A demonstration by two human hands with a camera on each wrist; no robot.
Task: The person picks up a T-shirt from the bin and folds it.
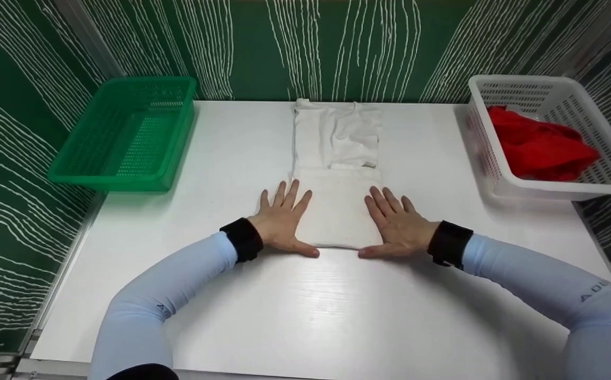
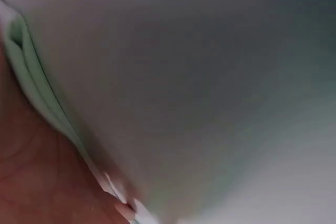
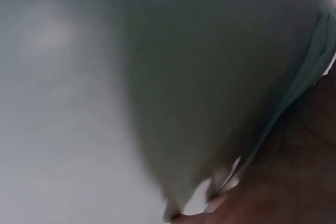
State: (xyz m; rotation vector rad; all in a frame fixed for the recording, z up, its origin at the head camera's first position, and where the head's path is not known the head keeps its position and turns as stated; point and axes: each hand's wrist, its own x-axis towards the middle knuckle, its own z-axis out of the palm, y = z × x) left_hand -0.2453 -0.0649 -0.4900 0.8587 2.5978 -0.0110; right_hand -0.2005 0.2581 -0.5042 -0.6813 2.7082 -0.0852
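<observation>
A white folded garment (image 1: pixel 339 208) lies flat on the white table, its near half smooth and its far half wrinkled. Along its left edge my left hand (image 1: pixel 279 221) rests with fingers spread and straight, thumb at the near corner. The right hand (image 1: pixel 400 227) mirrors it on the opposite edge, fingers also straight and spread. In the left wrist view, the palm (image 2: pixel 47 177) is beside the folded layers of the garment (image 2: pixel 39 85). The right wrist view shows the other palm (image 3: pixel 289 171) against the garment's layered edge (image 3: pixel 302 82); both wrist views are dim and blurred.
To the left on the table (image 1: pixel 326 311) stands a green plastic basket (image 1: pixel 176 153). At the right, a white plastic basket (image 1: pixel 553 187) holds a crumpled red cloth (image 1: pixel 543 145). Green walls with white streaks (image 1: pixel 252 47) enclose the table's back and sides.
</observation>
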